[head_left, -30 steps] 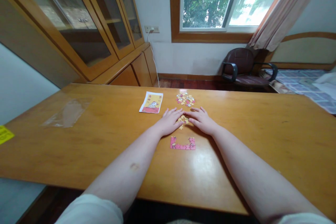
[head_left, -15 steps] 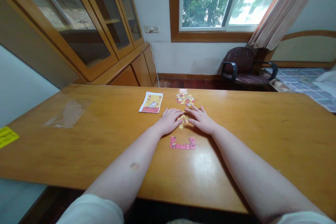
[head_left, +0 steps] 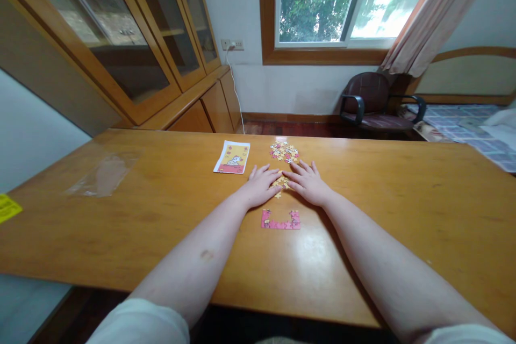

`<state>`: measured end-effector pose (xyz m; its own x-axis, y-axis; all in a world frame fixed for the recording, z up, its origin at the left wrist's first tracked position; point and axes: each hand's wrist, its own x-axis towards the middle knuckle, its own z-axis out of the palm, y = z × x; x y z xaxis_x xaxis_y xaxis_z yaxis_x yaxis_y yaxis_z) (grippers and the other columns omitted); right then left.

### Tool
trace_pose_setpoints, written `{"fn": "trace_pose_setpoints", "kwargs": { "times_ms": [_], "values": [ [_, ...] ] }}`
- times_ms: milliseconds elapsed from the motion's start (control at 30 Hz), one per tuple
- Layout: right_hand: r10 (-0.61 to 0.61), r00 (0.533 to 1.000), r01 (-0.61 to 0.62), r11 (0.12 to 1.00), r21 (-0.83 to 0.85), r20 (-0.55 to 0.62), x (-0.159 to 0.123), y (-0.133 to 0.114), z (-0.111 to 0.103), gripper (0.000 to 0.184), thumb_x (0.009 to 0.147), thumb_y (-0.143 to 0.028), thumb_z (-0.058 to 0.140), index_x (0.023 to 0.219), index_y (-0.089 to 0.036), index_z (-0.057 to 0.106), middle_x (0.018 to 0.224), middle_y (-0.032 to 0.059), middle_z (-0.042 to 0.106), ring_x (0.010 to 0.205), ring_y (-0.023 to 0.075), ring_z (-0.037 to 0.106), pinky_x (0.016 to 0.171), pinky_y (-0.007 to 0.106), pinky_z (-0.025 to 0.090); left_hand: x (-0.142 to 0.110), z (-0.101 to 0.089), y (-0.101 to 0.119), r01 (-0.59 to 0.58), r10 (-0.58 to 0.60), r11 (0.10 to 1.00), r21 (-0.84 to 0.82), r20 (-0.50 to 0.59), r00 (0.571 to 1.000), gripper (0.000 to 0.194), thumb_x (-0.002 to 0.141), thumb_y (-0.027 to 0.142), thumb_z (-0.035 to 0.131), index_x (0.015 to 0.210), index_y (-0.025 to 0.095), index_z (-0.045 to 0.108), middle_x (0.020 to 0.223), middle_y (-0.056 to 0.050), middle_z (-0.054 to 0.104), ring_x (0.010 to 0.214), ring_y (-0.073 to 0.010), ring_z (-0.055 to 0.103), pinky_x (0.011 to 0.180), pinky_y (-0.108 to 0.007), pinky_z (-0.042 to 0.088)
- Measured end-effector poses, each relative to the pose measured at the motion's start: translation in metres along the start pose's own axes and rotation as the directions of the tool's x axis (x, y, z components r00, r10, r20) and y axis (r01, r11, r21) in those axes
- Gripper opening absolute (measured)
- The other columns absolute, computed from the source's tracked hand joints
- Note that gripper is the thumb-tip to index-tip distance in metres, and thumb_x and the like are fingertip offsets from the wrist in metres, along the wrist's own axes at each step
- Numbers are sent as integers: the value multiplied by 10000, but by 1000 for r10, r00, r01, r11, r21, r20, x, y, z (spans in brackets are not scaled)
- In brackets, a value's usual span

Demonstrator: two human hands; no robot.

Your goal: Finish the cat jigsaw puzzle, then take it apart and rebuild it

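Observation:
Several loose yellow jigsaw pieces [head_left: 281, 183] lie on the wooden table between my two hands. My left hand [head_left: 261, 185] is at their left side, fingers stretched out and its tips close to or on the pieces. From the other side my right hand [head_left: 307, 180] reaches in with spread fingers, its index fingertip at the upper pieces. Nearer to me rests a joined U-shaped strip of pink jigsaw pieces [head_left: 281, 224]. Beyond my hands is a larger pile of mixed pink, yellow and white pieces [head_left: 284, 151]. My fingers partly hide the yellow group.
A picture card [head_left: 233, 157] with a white animal on yellow and pink lies left of the pile. Further left is a clear plastic bag [head_left: 107, 174]. A yellow label [head_left: 8, 207] shows at the left edge. Behind the table [head_left: 403, 209] stand a chair [head_left: 371, 99] and a cabinet.
My right hand's fingers have shifted and spread slightly. My left hand is nearly where it was. The puzzle strip, the card and the far pile look unmoved.

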<state>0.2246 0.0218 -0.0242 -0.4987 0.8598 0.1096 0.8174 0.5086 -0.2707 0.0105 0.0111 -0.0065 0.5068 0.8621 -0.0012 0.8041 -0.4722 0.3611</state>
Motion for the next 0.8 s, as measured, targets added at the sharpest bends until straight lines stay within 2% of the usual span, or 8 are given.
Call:
{"fn": "trace_pose_setpoints", "kwargs": {
  "times_ms": [100, 267, 367, 533, 633, 800],
  "values": [
    [15, 999, -13, 999, 53, -32, 0, 1, 0, 466, 941, -501, 357, 1322, -300, 534, 1467, 71, 400, 1376, 332, 258, 1096, 630, 90, 1, 0, -5, 10, -10, 1000, -5, -12, 1000, 492, 916, 468, 391, 1376, 302, 447, 1449, -21, 440, 1385, -290, 266, 1129, -602, 61],
    [93, 986, -63, 976, 208, -138, 2, 6, -1, 418, 953, -432, 354, 1222, -228, 601, 1336, 96, 539, 1280, 279, 405, 1093, 592, 161, 2, 0, -16, 78, -80, 997, -28, -69, 994, 453, 900, 417, 437, 1323, 274, 514, 1408, -35, 491, 1354, -299, 325, 1122, -597, 127],
    [83, 981, -37, 968, 248, -175, 2, 9, 0, 396, 949, -421, 370, 1190, -219, 611, 1289, 101, 573, 1229, 264, 455, 1085, 558, 198, 3, -2, -20, 69, -74, 996, -51, -106, 992, 425, 891, 370, 448, 1286, 253, 551, 1385, -41, 514, 1327, -282, 368, 1122, -545, 204],
    [56, 978, -2, 966, 258, -201, 3, 11, 1, 382, 951, -417, 369, 1150, -214, 624, 1225, 90, 613, 1173, 245, 493, 1055, 491, 257, 6, -7, -27, 120, -127, 992, -42, -270, 954, 417, 796, 112, 414, 1107, 213, 674, 1232, -48, 623, 1187, -210, 506, 1086, -414, 327],
    [41, 981, 10, 966, 258, -190, 3, 11, -2, 380, 958, -419, 354, 1070, -223, 660, 1173, 75, 639, 1130, 234, 518, 1034, 462, 275, 6, -7, -30, 149, -144, 989, 4, -243, 959, 431, 761, 89, 419, 1040, 246, 708, 1200, -31, 634, 1173, -218, 505, 1089, -435, 316],
    [38, 985, 5, 968, 252, -167, 2, 7, -6, 385, 965, -409, 340, 1020, -221, 672, 1119, 66, 661, 1080, 224, 539, 1010, 435, 286, 4, -1, -29, 141, -129, 988, 66, -154, 980, 489, 827, 175, 425, 1273, 311, 574, 1388, -24, 499, 1322, -278, 344, 1115, -537, 208]
  ]
}}
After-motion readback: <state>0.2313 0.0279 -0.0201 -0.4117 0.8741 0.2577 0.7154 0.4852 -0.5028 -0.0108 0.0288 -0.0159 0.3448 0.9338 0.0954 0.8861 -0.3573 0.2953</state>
